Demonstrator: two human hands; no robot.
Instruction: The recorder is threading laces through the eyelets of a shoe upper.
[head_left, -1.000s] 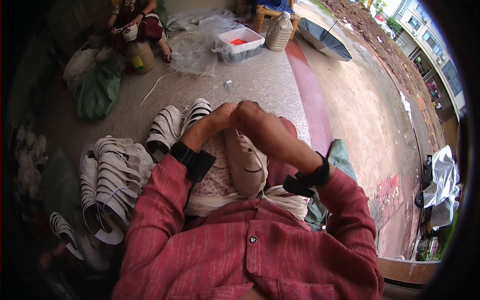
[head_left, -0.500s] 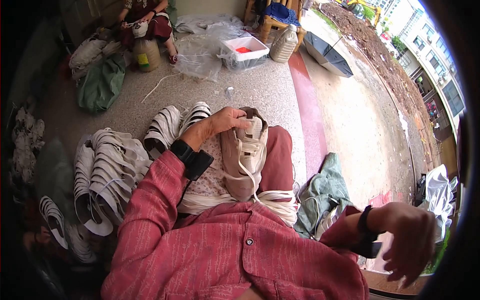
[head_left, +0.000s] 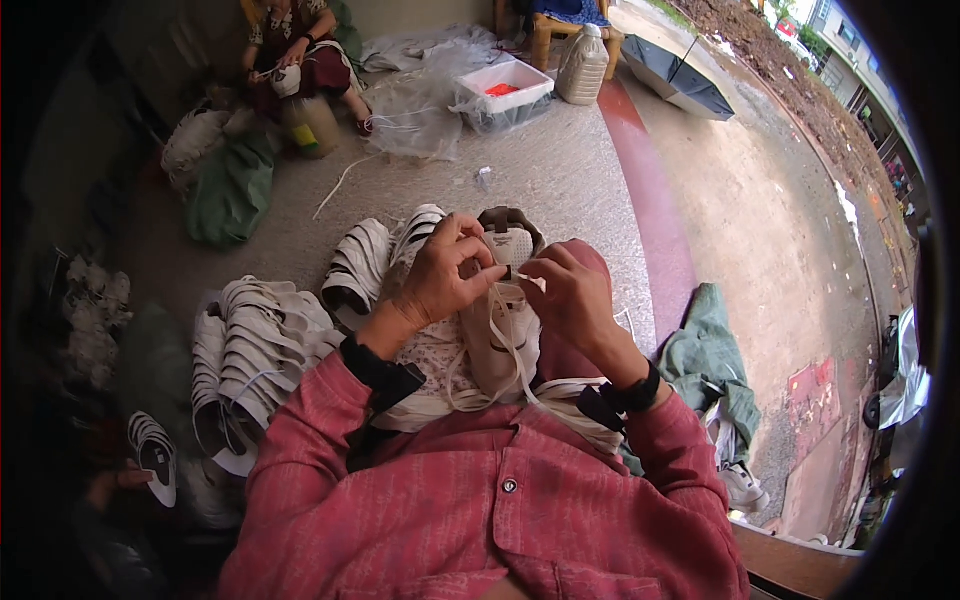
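A beige sneaker (head_left: 490, 350) rests upright on my lap, its brown-lined opening pointing away from me. Pale shoelace (head_left: 522, 352) runs loosely down its front toward my waist. My left hand (head_left: 447, 275) is closed at the left side of the tongue, thumb and fingers pinching the shoe there. From the other side my right hand (head_left: 582, 308) pinches a lace close to the same spot. The two sets of fingertips almost meet over the tongue, partly hiding what lies between them. More white laces (head_left: 580, 410) are draped across my right thigh.
Nested white shoe uppers (head_left: 265, 350) stand in rows at my left, with more (head_left: 357, 265) beyond. A green sack (head_left: 705, 350) lies at right. Farther off are a white foam box (head_left: 505, 85), a plastic jug (head_left: 583, 68), an umbrella (head_left: 680, 80) and a seated person (head_left: 300, 50).
My right hand has come in from the far lower right to the shoe and now pinches a lace. My left hand stays at the tongue, its fingers now more bent. The view has shifted slightly.
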